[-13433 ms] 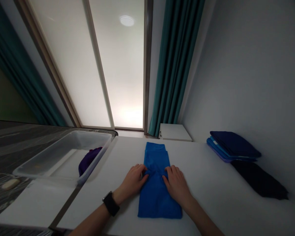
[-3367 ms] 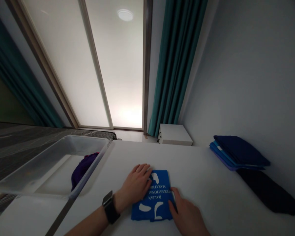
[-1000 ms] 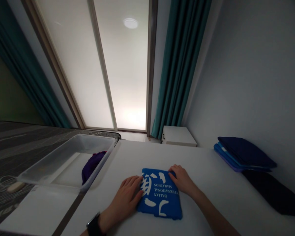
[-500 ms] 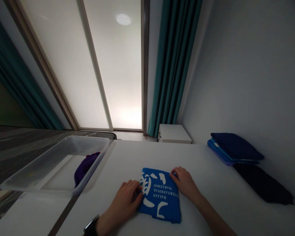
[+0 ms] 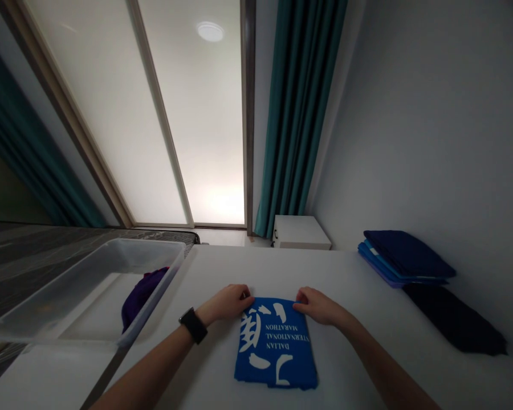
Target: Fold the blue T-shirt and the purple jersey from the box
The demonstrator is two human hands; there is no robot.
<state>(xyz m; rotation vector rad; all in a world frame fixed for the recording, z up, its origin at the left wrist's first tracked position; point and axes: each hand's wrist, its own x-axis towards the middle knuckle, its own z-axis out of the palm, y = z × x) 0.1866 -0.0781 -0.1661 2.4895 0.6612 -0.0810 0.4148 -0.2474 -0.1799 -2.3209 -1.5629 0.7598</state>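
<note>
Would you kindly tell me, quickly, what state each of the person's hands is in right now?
Left hand: curled at the far edge of the folded blue T-shirt; grip cannot be told.
Right hand: curled at that same edge; grip cannot be told.

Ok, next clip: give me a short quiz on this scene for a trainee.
1. On which wrist is the black watch, left or right?
2. True or false: the purple garment lies inside the clear plastic tub.
3. Fill the gap: the print on the folded blue garment reads "Dalian International ____".

Key:
1. Left
2. True
3. Marathon
</note>
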